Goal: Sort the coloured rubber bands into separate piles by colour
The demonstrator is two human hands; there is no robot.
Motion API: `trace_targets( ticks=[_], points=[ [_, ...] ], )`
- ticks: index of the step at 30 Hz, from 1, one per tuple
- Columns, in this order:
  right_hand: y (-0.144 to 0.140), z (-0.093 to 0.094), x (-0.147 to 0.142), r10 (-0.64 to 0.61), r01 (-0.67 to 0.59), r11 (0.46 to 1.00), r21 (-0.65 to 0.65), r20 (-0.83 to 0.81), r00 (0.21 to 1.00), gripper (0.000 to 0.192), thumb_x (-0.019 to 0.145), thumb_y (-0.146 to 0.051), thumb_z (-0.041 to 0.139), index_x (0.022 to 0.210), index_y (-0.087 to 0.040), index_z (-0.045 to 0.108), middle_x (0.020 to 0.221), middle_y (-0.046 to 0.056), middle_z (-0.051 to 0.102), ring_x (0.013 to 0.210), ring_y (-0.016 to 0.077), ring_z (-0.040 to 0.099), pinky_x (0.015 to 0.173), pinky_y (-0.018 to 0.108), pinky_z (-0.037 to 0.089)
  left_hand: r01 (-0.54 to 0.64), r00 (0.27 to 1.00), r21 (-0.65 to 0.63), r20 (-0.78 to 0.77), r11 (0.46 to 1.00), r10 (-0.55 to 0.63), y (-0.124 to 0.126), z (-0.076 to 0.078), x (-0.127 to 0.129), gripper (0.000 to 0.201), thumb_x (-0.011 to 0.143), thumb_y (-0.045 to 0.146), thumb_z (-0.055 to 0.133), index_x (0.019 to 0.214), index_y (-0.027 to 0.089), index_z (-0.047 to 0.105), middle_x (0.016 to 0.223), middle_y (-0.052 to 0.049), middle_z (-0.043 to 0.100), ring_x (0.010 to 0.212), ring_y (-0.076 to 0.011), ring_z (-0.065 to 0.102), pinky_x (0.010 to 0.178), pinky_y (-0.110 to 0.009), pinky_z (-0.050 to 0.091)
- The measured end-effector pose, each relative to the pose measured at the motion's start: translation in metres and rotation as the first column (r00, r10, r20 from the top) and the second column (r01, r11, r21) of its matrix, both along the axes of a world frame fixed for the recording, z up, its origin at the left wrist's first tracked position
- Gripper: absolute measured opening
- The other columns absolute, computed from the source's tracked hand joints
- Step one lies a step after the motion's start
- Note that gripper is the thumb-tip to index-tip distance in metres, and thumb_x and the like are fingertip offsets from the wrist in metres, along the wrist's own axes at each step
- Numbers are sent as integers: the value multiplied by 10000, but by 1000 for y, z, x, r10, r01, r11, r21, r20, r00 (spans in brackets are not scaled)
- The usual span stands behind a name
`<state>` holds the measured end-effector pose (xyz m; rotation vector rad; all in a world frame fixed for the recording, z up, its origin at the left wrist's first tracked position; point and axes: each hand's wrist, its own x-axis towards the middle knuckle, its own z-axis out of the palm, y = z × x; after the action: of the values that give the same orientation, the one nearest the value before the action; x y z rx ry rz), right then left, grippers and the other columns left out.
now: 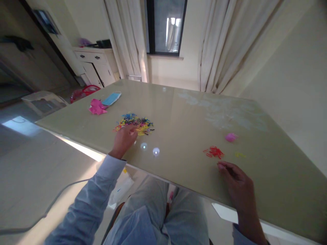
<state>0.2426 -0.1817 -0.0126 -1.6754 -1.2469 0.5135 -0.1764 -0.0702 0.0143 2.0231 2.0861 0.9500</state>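
The left hand point(124, 139) rests curled, fingertips on the mixed bands point(134, 123) at its 12 o'clock. The right hand point(236, 182) lies loosely closed, empty, with the red bands point(214, 152) at its 11 o'clock. No writing is legible.

A single head-worn camera looked forward and down from above the seated person's lap, tilted sideways so the room leaned. It faced across the glossy surface point(184, 129) toward a curtained window point(166, 27) on the far wall. Both forearms entered from the bottom edge, close to the lens.
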Motion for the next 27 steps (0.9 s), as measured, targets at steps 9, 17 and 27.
trace_targets(
  ticks=[9,17,27],
  points=[
    [-1,1,1,-20,20,1000,-12,19,1000,410,709,-567,695,867,-194,758,894,101,759,816,266,706,772,369,568,-150,983,-54,-113,987,143,-7,-4,-49,333,766,240,557,1027,153,746,910,-110,704,827,-244,644,808,-345,502],
    [-1,1,1,-31,32,999,-37,26,999,404,697,-557,708,880,-201,758,904,89,761,860,276,709,818,373,568,-194,975,-74,-127,978,184,-7,-12,-54,392,783,137,476,1076,166,735,972,-143,670,906,-265,636,843,-363,498],
    [0,3,1,-57,61,996,-70,68,996,440,669,-578,702,878,-196,758,922,96,762,853,288,708,778,375,571,-200,977,-127,-107,972,187,-3,-14,-64,310,849,215,479,980,212,760,953,-135,617,808,-246,624,758,-348,494]
  ],
)
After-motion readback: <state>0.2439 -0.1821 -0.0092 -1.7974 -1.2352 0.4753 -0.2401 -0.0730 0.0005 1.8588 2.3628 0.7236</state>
